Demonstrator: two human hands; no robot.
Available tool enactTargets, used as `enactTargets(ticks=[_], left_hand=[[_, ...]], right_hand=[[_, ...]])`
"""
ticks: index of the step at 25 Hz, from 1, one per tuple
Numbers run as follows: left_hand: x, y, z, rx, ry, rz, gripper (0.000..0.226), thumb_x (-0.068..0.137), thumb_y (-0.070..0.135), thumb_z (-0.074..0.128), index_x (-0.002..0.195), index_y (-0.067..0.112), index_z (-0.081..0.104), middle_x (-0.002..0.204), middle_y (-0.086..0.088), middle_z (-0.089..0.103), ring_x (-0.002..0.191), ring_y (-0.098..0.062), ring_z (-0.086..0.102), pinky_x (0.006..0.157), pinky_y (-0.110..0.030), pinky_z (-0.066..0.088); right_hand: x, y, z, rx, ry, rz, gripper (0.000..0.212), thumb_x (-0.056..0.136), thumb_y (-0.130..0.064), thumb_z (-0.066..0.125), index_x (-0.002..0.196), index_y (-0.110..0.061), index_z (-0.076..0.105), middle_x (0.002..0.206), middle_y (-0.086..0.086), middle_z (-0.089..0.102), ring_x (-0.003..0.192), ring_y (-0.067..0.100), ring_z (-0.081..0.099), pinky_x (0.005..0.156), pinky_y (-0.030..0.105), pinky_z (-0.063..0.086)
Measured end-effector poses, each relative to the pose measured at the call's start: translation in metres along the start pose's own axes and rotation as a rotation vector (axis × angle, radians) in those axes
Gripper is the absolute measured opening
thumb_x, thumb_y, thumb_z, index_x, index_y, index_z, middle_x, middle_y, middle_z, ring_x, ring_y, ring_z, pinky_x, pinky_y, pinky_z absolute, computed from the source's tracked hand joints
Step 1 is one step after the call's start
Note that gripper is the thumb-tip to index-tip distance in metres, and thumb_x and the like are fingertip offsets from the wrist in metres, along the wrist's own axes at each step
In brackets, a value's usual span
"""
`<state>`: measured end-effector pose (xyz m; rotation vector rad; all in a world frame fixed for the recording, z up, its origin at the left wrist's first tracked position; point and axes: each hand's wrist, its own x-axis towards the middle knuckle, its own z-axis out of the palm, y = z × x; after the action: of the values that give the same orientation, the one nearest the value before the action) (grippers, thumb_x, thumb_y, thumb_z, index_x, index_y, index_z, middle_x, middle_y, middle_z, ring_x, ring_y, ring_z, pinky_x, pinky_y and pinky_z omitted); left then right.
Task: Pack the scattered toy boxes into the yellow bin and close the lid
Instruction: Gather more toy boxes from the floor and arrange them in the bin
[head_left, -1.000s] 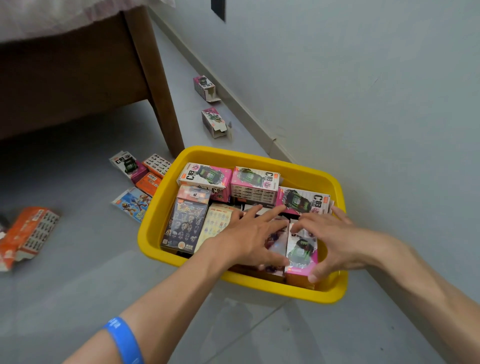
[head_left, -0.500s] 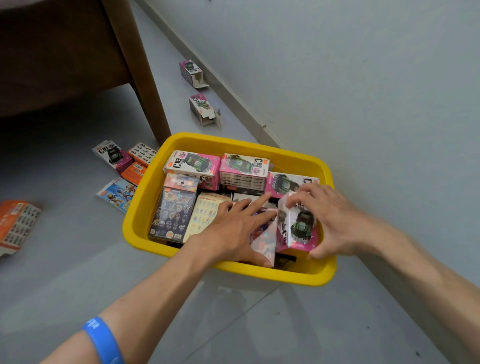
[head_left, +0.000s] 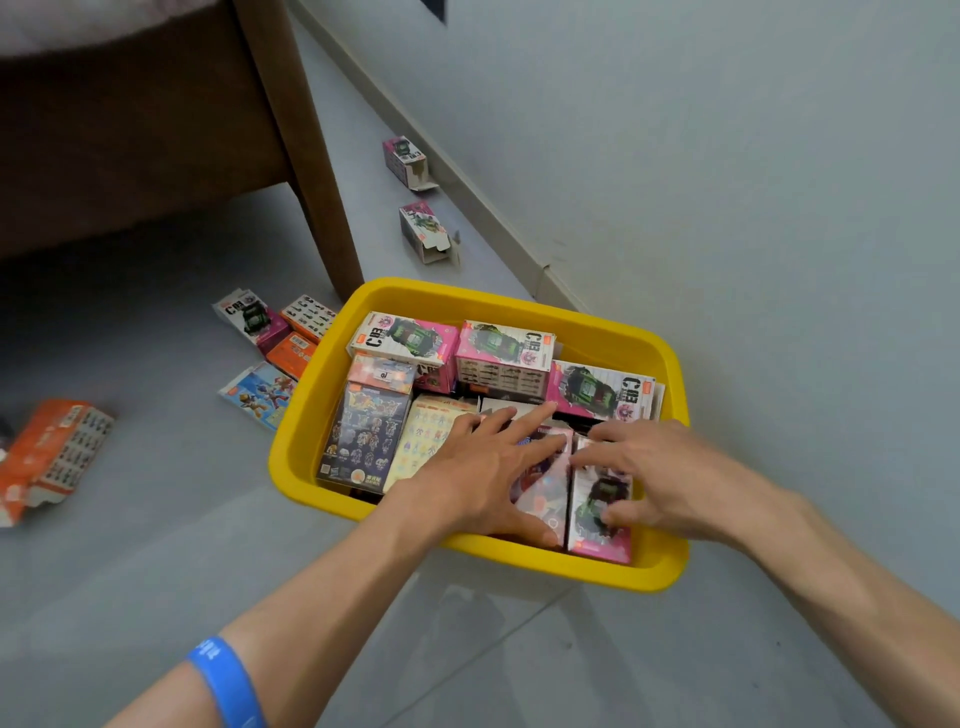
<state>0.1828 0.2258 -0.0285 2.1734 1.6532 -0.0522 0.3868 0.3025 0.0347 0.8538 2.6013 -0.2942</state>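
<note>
The yellow bin (head_left: 467, 297) sits on the grey floor against the wall, filled with toy boxes lying flat. My left hand (head_left: 483, 467) rests with spread, straight fingers on a pale box (head_left: 545, 486) at the bin's near side. Beside it, my right hand (head_left: 667, 467) presses on a pink car box (head_left: 597, 543) with its fingers stretched out and the thumb on the box's face. Three more pink car boxes (head_left: 504, 353) line the bin's far side. No lid is in view.
Loose boxes lie on the floor: two pink ones (head_left: 423, 231) along the baseboard, a few (head_left: 252, 318) just left of the bin, and a crumpled orange one (head_left: 52, 457) far left. A wooden bed leg (head_left: 311, 171) stands behind the bin. The wall runs close on the right.
The pink car box that my right hand held tilted up half a second ago now lies flat in the bin. My left hand has stayed on the neighbouring box.
</note>
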Motion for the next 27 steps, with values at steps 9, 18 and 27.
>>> enactTargets(ticks=[9, 18, 27], left_hand=[[-0.091, -0.107, -0.043, -0.448, 1.022, -0.546, 0.012, 0.087, 0.015, 0.061, 0.092, 0.018, 0.071, 0.095, 0.002, 0.071, 0.089, -0.018, 0.061, 0.077, -0.033, 0.05], [-0.269, -0.288, 0.049, -0.196, 0.388, -1.18, 0.069, 0.085, 0.028, 0.063, 0.149, 0.02, 0.036, 0.151, -0.012, 0.037, 0.136, -0.035, 0.035, 0.11, -0.045, 0.032], [-0.296, -0.353, 0.08, -0.091, 0.265, -1.057, 0.069, 0.083, 0.044, 0.064, 0.146, 0.028, 0.041, 0.15, -0.007, 0.038, 0.131, -0.037, 0.036, 0.106, -0.045, 0.035]], right_hand=[[0.093, -0.152, -0.054, 0.188, 0.456, -0.261, 0.019, 0.089, -0.029, 0.06, 0.101, -0.022, 0.072, 0.102, -0.002, 0.072, 0.094, 0.023, 0.064, 0.081, 0.041, 0.052], [0.218, -0.337, -0.025, 0.158, 0.126, -0.341, 0.044, 0.09, -0.038, 0.057, 0.131, -0.022, 0.053, 0.133, 0.005, 0.056, 0.12, 0.032, 0.054, 0.094, 0.04, 0.046], [0.317, -0.344, 0.017, -0.015, -0.189, 0.246, 0.079, 0.091, -0.036, 0.06, 0.152, -0.009, 0.019, 0.156, 0.024, 0.023, 0.143, 0.039, 0.03, 0.109, 0.047, 0.036]])
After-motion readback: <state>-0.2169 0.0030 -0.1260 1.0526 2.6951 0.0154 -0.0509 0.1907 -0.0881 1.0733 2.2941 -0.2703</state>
